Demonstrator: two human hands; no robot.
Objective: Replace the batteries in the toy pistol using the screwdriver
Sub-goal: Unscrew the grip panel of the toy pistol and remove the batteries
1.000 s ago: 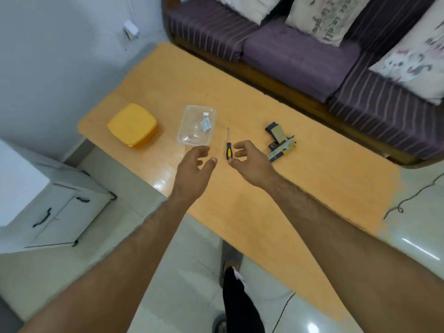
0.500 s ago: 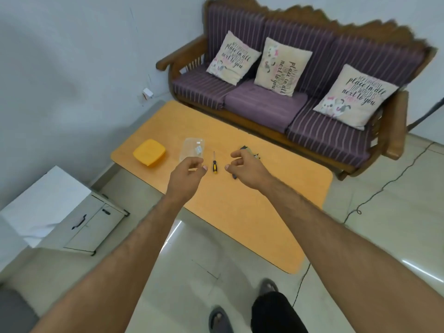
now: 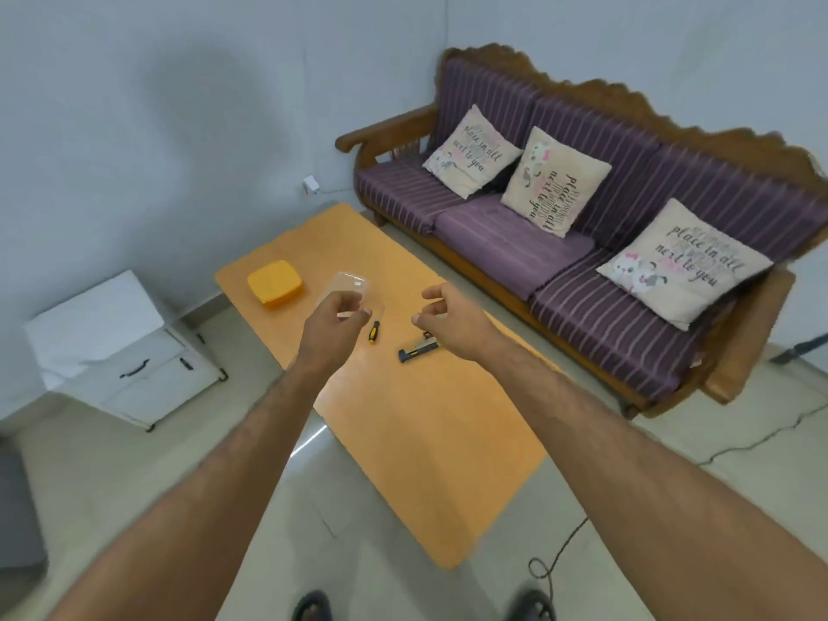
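The toy pistol [image 3: 417, 350], black and tan, lies on the orange table [image 3: 416, 423], partly hidden behind my right wrist. A small screwdriver [image 3: 374, 328] with a yellow and black handle lies just left of it. My left hand [image 3: 337, 319] hovers above the table in front of a clear plastic container [image 3: 354, 281], fingers loosely curled and holding nothing. My right hand [image 3: 448, 313] hovers above the pistol, fingers loosely curled, also holding nothing. The screwdriver shows between the two hands.
A yellow lid [image 3: 274, 282] lies at the table's far left. A purple striped sofa [image 3: 582, 244] with three cushions stands behind the table. A white cabinet [image 3: 112, 347] stands to the left. A cable [image 3: 555, 553] runs over the tiled floor.
The view has pulled back and up, so the table and sofa look farther away. Both hands stay raised over the table and still hold nothing.
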